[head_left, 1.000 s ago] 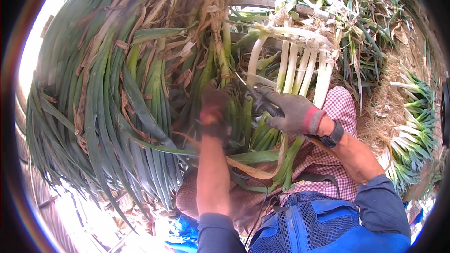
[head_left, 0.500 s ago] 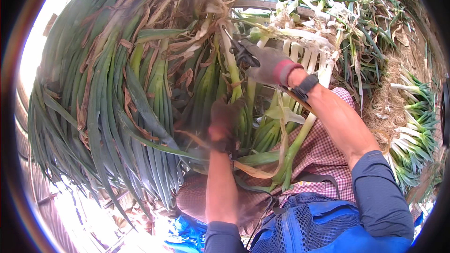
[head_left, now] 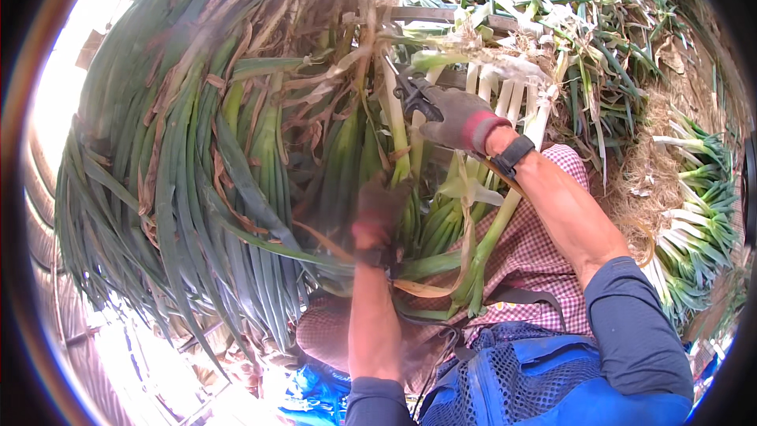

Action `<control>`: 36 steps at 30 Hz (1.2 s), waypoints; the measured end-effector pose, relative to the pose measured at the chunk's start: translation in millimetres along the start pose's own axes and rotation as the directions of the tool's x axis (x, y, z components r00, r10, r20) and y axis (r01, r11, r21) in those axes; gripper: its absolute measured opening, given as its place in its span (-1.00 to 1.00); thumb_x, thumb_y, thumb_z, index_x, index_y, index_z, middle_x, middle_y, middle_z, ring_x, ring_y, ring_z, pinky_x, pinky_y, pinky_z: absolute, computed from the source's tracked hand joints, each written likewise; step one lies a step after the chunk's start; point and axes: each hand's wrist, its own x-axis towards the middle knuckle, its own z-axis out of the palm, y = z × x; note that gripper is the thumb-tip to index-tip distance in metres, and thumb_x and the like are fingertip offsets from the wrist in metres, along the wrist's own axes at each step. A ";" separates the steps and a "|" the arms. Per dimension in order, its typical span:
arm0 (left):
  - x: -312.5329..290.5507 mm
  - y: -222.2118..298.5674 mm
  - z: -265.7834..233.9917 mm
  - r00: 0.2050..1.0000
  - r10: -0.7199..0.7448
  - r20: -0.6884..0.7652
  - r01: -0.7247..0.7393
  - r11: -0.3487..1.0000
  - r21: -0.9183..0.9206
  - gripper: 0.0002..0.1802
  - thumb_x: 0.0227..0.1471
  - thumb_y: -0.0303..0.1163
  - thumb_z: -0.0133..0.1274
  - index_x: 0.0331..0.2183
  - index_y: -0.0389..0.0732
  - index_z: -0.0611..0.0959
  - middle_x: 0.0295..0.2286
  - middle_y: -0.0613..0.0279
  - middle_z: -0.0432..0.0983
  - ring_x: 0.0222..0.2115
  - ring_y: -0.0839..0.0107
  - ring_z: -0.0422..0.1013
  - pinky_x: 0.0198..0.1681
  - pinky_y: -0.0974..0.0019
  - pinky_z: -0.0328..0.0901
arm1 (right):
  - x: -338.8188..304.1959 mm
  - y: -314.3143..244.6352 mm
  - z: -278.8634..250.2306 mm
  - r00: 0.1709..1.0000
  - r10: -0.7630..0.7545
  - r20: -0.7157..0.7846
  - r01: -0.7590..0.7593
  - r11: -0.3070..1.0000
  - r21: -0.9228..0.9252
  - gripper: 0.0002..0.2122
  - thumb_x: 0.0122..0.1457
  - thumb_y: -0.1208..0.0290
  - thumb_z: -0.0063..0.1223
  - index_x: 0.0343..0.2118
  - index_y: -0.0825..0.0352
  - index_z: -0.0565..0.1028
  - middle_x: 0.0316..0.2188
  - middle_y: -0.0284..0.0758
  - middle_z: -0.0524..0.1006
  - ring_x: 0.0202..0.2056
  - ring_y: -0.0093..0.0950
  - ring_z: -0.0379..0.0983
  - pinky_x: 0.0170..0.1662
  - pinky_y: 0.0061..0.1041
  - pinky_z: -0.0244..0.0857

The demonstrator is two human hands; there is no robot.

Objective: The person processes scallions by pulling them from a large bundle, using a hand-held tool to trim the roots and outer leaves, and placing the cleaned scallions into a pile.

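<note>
My gloved left hand (head_left: 380,209) is closed around the green part of a long green onion (head_left: 397,122), whose pale stem points away from me. My gloved right hand (head_left: 459,117) holds black-handled snips (head_left: 413,93), their narrow metal tip beside that stem. A large heap of untrimmed green onions (head_left: 181,158) with brown dry leaves lies to the left. Several pale-stemmed green onions (head_left: 505,99) rest side by side just beyond my right wrist. The left fingers are partly blurred and shaded.
Loose trimmings and roots (head_left: 583,39) pile up at the far right. A row of green onions (head_left: 698,213) with white stems lies at the right edge, near dry fibrous roots (head_left: 643,166). A grey bar (head_left: 441,14) runs behind the stems. Checked cloth (head_left: 544,244) covers my lap.
The view has shifted slightly. My right hand and snips sit a little lower and further right, and my left hand is slightly lower. Both keep their holds.
</note>
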 end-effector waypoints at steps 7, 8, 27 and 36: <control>-21.8 15.7 23.4 0.991 0.049 0.125 -0.035 0.993 -0.113 -0.50 0.16 -0.24 0.37 0.04 -0.36 0.74 -0.17 -0.03 0.78 -0.18 0.25 0.69 -0.08 0.16 0.49 | -56.2 1.6 -4.6 0.977 0.078 0.197 -0.092 0.994 0.066 -0.33 0.29 0.20 0.25 0.45 0.17 0.33 -0.14 -0.04 0.71 -0.10 -0.12 0.70 0.02 -0.19 0.55; -26.6 22.4 29.8 0.987 -0.014 0.163 0.030 0.995 -0.099 -0.50 0.16 -0.25 0.37 0.05 -0.35 0.74 -0.16 -0.03 0.78 -0.18 0.23 0.69 -0.07 0.15 0.49 | -69.6 2.9 -4.4 0.981 -0.038 0.191 0.017 0.994 0.109 -0.26 0.29 0.17 0.27 0.51 0.15 0.25 -0.14 -0.05 0.71 -0.11 -0.08 0.70 0.04 -0.18 0.54; 118.0 -1.8 -53.8 0.856 0.387 -0.341 0.055 0.589 0.806 -0.38 0.17 -0.27 0.16 0.26 -0.08 0.58 0.06 0.01 0.68 0.00 -0.02 0.64 0.11 -0.02 0.50 | -118.3 7.1 0.6 0.980 -0.002 0.198 -0.057 0.955 0.292 -0.07 0.13 0.26 0.37 0.57 0.26 0.15 0.06 -0.01 0.65 0.02 -0.13 0.64 0.17 -0.29 0.45; 148.5 -6.1 -51.4 0.939 0.195 -0.282 0.104 0.621 0.777 -0.45 0.08 -0.04 0.28 0.00 -0.18 0.68 0.00 -0.17 0.66 0.01 -0.13 0.62 0.07 -0.10 0.49 | -92.8 -8.6 14.5 0.994 -0.085 0.066 0.074 0.986 0.148 -0.06 0.20 0.13 0.34 0.59 0.12 0.07 -0.23 0.03 0.64 -0.20 0.06 0.64 -0.07 -0.08 0.50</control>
